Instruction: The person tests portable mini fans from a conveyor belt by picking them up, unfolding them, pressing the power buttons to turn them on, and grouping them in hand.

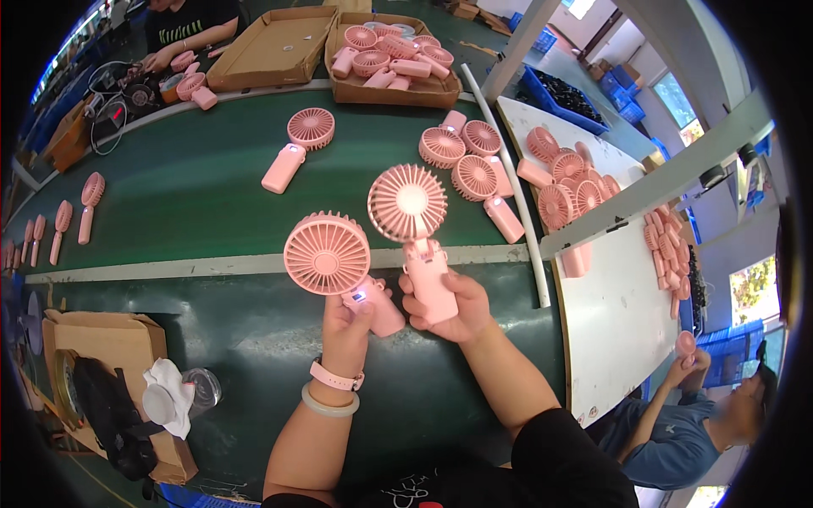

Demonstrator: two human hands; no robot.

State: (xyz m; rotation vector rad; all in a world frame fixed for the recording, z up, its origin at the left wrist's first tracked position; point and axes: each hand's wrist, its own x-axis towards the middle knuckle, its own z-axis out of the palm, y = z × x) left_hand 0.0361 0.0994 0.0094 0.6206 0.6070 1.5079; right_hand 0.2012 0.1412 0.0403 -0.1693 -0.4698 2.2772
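Note:
Two pink handheld fans are held up side by side over the near edge of the green belt. My left hand [345, 326] is closed round the handle of the left fan [327, 254], whose small display glows white-blue near my thumb. In my right hand [461, 309] is the other fan [408, 203], its handle upright and its head turned so that a pale round centre faces me. The two fan heads are close together, the right one higher. On the belt beyond lies another pink fan [310, 129] with a lit display.
Several pink fans [474, 176] cluster at the belt's right end by a white pipe [512, 186]. More fill a cardboard box [398, 97] and the white table [593, 339]. A cardboard tray [157, 339] with a black bag stands left. Two other people work nearby, one holding a fan.

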